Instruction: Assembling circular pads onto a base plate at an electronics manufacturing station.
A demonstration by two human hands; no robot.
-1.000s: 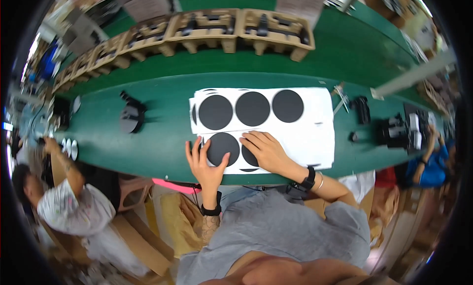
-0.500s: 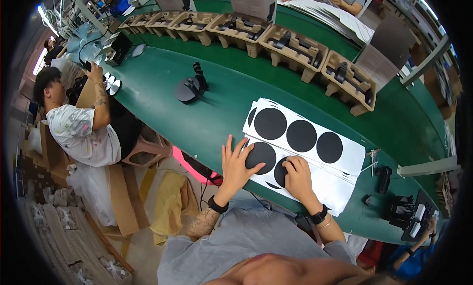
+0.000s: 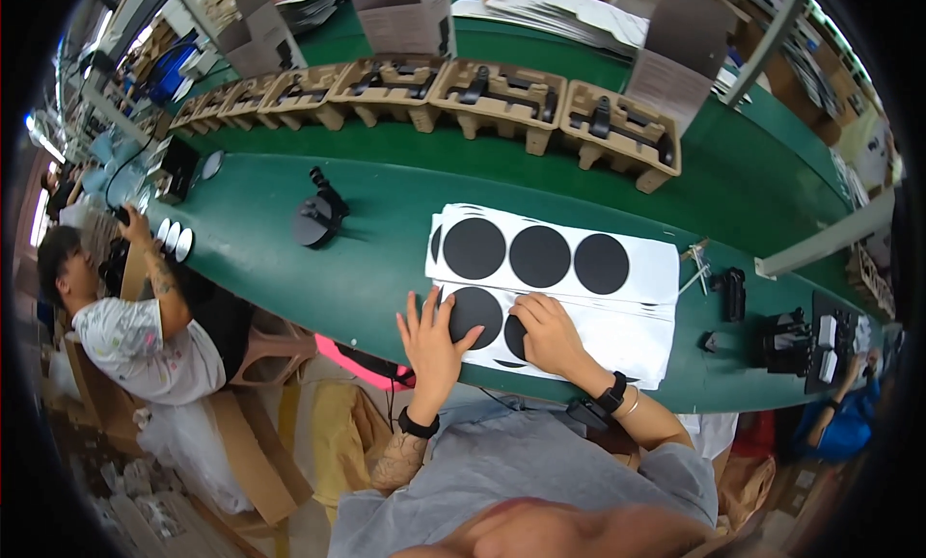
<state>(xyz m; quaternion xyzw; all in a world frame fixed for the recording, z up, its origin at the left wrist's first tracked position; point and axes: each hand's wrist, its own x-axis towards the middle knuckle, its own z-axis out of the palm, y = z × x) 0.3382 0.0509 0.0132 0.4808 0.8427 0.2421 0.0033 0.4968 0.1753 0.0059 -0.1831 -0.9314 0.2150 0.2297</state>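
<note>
White sheets (image 3: 627, 341) with black round stickers lie stacked before me on the green bench. Three stickers, such as the back-left sticker (image 3: 474, 248), show whole in the back row. My left hand (image 3: 431, 344) is spread flat at the left edge, its fingers and thumb about the front-left sticker (image 3: 476, 317). My right hand (image 3: 548, 333) has its fingers bent and close together over the neighbouring sticker (image 3: 514, 340), gripping around its edge; the fingertips are partly hidden. The front row's right part is bare white.
Brown moulded trays (image 3: 499, 100) with black parts line the far side. A black stand with a round base (image 3: 316, 220) is to the left. A small metal tool (image 3: 696, 267) and black parts (image 3: 733, 293) sit on the right. A co-worker (image 3: 135, 326) sits at left.
The view has shifted, so the bench and sheets appear further left. My left hand remains spread on the sheet. My right hand stays at the same sticker, its back turned more over it.
</note>
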